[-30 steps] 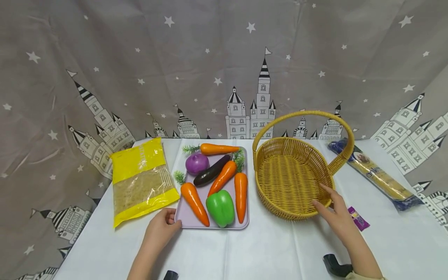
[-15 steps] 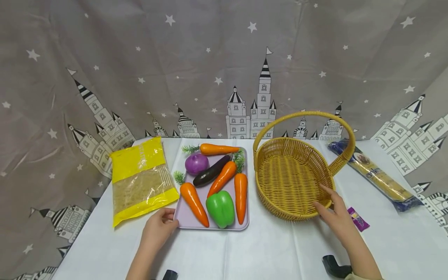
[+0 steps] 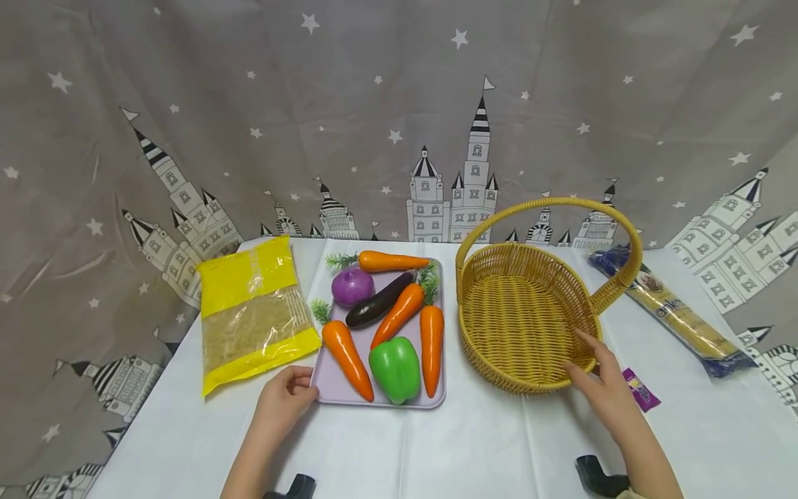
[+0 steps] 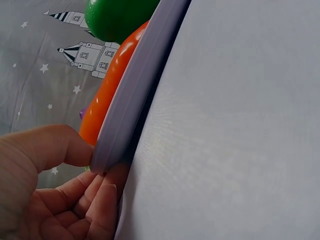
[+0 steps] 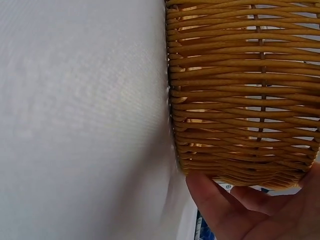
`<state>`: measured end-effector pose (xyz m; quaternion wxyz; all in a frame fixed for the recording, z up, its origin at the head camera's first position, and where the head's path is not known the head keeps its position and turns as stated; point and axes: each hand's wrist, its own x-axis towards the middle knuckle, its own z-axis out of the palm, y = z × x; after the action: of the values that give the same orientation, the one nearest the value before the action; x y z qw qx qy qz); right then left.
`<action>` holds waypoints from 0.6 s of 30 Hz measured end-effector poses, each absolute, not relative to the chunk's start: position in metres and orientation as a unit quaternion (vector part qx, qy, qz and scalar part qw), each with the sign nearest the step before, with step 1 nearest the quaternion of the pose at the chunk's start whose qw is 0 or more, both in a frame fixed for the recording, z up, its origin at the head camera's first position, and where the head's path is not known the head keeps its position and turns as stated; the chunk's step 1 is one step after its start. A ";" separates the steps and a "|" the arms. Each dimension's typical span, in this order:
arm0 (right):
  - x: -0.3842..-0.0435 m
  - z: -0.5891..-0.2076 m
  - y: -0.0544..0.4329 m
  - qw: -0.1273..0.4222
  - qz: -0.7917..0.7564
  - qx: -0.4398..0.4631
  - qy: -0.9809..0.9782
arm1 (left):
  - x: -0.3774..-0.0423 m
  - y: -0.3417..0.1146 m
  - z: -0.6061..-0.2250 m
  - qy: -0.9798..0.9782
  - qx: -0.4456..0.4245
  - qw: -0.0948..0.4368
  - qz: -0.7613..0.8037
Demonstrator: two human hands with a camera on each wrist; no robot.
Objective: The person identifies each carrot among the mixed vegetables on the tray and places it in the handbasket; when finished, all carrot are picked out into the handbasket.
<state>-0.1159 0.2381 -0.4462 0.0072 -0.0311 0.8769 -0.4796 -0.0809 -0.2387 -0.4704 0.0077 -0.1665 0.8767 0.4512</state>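
Note:
My left hand (image 3: pixel 285 400) pinches the near left corner of a lilac tray (image 3: pixel 337 396), thumb over the rim and fingers beneath it in the left wrist view. On the tray lie several carrots (image 3: pixel 347 360), an eggplant (image 3: pixel 382 301), a purple onion (image 3: pixel 352 286) and a green bell pepper (image 3: pixel 395 370). At the right, a wicker basket (image 3: pixel 524 326) with a tall hoop handle stands with nothing inside. My right hand (image 3: pixel 601 378) holds its near right rim; in the right wrist view fingertips press low against the woven side.
A yellow bag (image 3: pixel 255 315) lies left of the tray. Behind the basket to the right is a long clear packet with blue ends (image 3: pixel 673 312). A small purple sachet (image 3: pixel 640 389) lies by my right hand. A grey castle-print curtain (image 3: pixel 349 90) hangs behind the table.
The head view has shifted slightly. My left thumb drew back a little to the tray's edge at first; both hands otherwise stay on the tray and the basket.

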 end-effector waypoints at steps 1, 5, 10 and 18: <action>-0.116 -0.445 0.238 0.006 -0.478 -0.032 0.878 | -0.081 -0.239 -0.471 0.877 -0.166 0.007 0.452; -0.112 -0.438 0.235 -0.035 -0.450 -0.022 0.892 | -0.081 -0.238 -0.470 0.874 -0.164 0.010 0.457; -0.102 -0.415 0.220 -0.125 -0.411 0.001 0.903 | -0.083 -0.237 -0.468 0.870 -0.167 0.017 0.464; -0.089 -0.389 0.169 -0.148 -0.435 -0.126 0.879 | -0.080 -0.239 -0.467 0.862 -0.174 0.021 0.476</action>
<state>-0.0888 0.1685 -0.3888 -0.1476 -0.1259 0.8793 -0.4350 -0.0805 -0.2385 -0.4675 0.0213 -0.1743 0.8620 0.4756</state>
